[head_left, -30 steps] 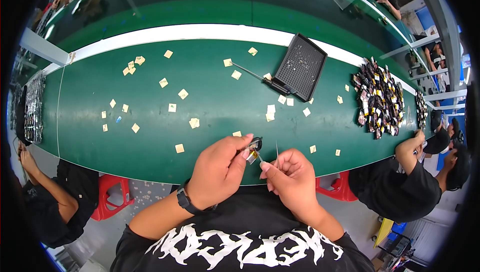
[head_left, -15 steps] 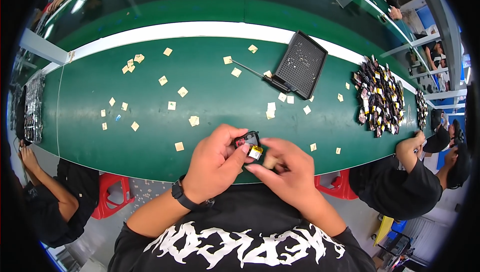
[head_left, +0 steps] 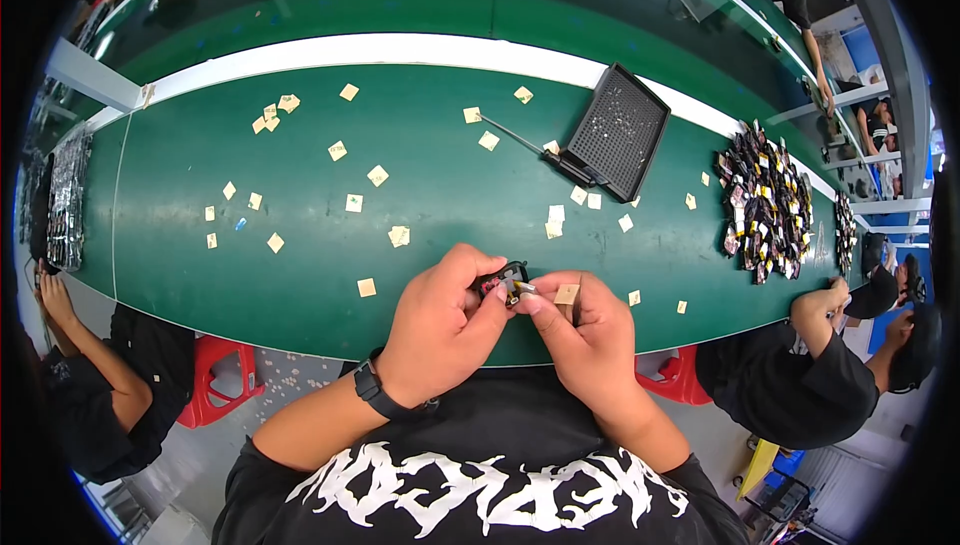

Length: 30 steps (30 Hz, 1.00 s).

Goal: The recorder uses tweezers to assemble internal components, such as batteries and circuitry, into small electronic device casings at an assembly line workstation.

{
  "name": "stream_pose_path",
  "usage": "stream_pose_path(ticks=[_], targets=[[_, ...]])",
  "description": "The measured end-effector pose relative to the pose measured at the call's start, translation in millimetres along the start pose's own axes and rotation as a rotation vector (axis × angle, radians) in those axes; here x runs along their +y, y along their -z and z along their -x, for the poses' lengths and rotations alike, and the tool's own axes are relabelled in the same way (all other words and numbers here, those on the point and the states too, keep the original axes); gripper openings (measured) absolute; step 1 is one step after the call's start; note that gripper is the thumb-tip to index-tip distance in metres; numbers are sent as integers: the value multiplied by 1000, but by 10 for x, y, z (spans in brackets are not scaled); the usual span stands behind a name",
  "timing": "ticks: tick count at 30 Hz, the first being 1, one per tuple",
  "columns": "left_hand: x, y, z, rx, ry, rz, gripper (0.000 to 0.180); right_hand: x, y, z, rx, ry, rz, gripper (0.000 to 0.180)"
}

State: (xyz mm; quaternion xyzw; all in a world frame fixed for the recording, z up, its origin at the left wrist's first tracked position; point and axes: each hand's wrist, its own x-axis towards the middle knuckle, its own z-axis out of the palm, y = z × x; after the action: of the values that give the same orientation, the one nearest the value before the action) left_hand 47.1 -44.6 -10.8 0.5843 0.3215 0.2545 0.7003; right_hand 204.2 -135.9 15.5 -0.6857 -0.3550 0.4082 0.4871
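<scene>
My left hand (head_left: 445,320) is closed round a small black plastic housing (head_left: 517,272) whose opened side shows reddish and grey parts. At the housing's near edge, a small silver battery (head_left: 525,288) with a yellow strip stands tilted, pinched between the thumb and fingers of my right hand (head_left: 590,330). A pale square paper piece (head_left: 567,294) lies against the fingers of that same hand; whether it is stuck or gripped there I cannot tell. My fingers hide part of the housing and of the battery.
Pale paper squares (head_left: 377,176) are scattered over the green table (head_left: 180,245). A black perforated tray (head_left: 622,135) stands at the back right, a screwdriver (head_left: 512,135) beside it. Further right lies a heap of black units (head_left: 765,205). Co-workers sit on both sides.
My right hand has come in from the right to the housing and now pinches the battery, which has tipped up from lying flat-faced. The paper piece at my right fingers has turned into clearer view.
</scene>
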Motion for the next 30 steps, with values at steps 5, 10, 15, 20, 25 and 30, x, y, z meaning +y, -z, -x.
stream_pose_path(ticks=[5,10,15,20,25,30], targets=[[30,5,2,-12,-62,-100,21,12,-48,-37,32,-10,-35,12],[9,16,9,29,-126,-98,19,-40,-78,-83,-14,-14,-40,10],[30,85,12,-48,-126,50,18,-13,-86,-111,33,-35,-200,9],[-12,171,30,-220,-35,65,27,-84,-20,-145,44,-208,-193,25],[-6,105,-8,-185,-5,229,28,-37,2,-183,2,-255,-300,24],[64,68,-25,-119,62,364,30,-201,103,-208,-147,-285,-395,17]])
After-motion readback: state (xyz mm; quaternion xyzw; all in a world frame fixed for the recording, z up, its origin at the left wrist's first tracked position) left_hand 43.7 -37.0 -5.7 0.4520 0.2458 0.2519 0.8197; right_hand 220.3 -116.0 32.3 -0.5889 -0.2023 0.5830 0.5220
